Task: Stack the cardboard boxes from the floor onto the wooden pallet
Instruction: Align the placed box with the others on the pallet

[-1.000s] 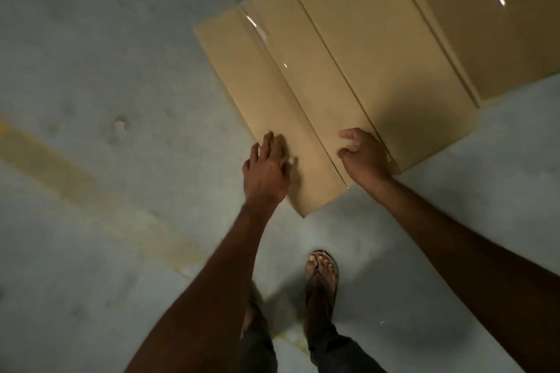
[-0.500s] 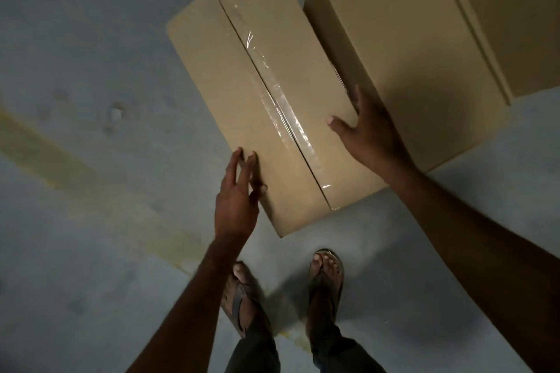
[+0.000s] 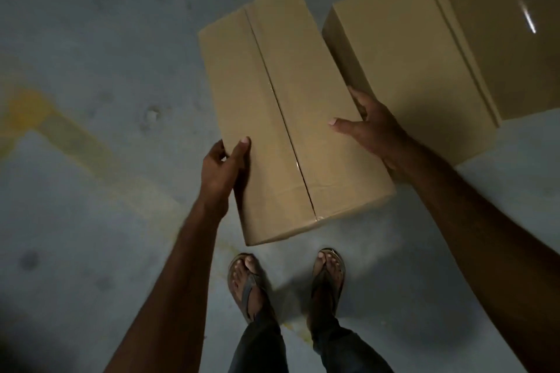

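While the cardboard box (image 3: 281, 118) seems lifted off the floor (image 3: 91, 39), squeezed only between the left hand (image 3: 219, 169) and right hand (image 3: 372, 130), each grip a thumb on top with fingers down a side, it could slip or tilt if either eases. Counted: 3 boxes, the neighbour box (image 3: 409, 76) and corner box (image 3: 500, 24) resting at right; 2 hands; 0 pallets in view.

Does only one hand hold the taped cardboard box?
No, the left hand grips the taped cardboard box at its left edge while the right hand grips its right side, thumbs on top.
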Action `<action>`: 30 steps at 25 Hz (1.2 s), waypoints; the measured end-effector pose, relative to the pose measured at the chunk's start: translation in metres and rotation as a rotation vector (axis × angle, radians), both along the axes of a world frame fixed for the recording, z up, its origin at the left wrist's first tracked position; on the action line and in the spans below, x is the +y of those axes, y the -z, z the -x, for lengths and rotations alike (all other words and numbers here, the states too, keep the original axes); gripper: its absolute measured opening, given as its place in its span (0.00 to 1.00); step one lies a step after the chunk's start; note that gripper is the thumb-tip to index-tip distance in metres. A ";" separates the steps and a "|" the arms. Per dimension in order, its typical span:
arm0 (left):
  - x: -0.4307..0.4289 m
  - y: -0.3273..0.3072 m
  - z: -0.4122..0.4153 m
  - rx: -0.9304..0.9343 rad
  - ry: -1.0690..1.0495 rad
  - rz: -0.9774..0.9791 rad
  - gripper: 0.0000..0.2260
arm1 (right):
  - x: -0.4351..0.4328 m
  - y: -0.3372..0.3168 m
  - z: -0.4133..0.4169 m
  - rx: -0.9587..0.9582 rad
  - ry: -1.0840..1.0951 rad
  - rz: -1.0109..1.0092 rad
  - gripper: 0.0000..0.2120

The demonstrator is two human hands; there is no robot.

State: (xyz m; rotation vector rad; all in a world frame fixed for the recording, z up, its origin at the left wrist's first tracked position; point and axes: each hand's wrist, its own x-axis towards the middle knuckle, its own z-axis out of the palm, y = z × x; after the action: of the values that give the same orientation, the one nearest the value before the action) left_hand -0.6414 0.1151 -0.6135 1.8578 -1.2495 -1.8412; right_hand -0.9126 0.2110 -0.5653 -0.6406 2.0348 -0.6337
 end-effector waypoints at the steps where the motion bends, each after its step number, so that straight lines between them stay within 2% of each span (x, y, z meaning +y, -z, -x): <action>1: -0.010 -0.024 -0.006 0.010 -0.001 -0.021 0.25 | -0.005 -0.021 -0.005 -0.077 0.048 0.018 0.33; 5: -0.039 -0.134 -0.027 -0.037 0.113 -0.101 0.32 | -0.017 -0.118 -0.040 -0.230 0.149 -0.037 0.23; 8: -0.053 -0.217 -0.048 -0.112 0.203 -0.101 0.28 | -0.012 -0.196 -0.070 -0.298 0.184 -0.034 0.21; 12: -0.039 -0.319 -0.097 -0.138 0.212 -0.102 0.24 | 0.008 -0.293 -0.125 -0.346 0.193 -0.017 0.14; 15: -0.005 -0.392 -0.146 -0.066 0.190 -0.033 0.25 | 0.035 -0.358 -0.162 -0.328 0.155 0.079 0.20; 19: 0.074 -0.466 -0.213 0.098 0.034 0.121 0.30 | 0.086 -0.426 -0.209 -0.284 0.113 0.217 0.33; 23: 0.178 -0.516 -0.271 0.180 -0.154 0.328 0.32 | 0.140 -0.468 -0.255 -0.288 -0.102 0.333 0.46; 25: 0.228 -0.538 -0.295 0.161 -0.297 0.421 0.33 | 0.161 -0.488 -0.279 -0.306 -0.205 0.402 0.48; 30: 0.350 -0.586 -0.357 0.137 -0.497 0.550 0.32 | 0.219 -0.537 -0.346 -0.273 -0.473 0.510 0.48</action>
State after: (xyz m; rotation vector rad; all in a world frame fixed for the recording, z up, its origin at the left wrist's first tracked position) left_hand -0.2840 0.4655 -0.0278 1.5238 -0.9942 -1.1903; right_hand -0.5663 0.4295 -0.0287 -1.2152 1.3967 -0.8985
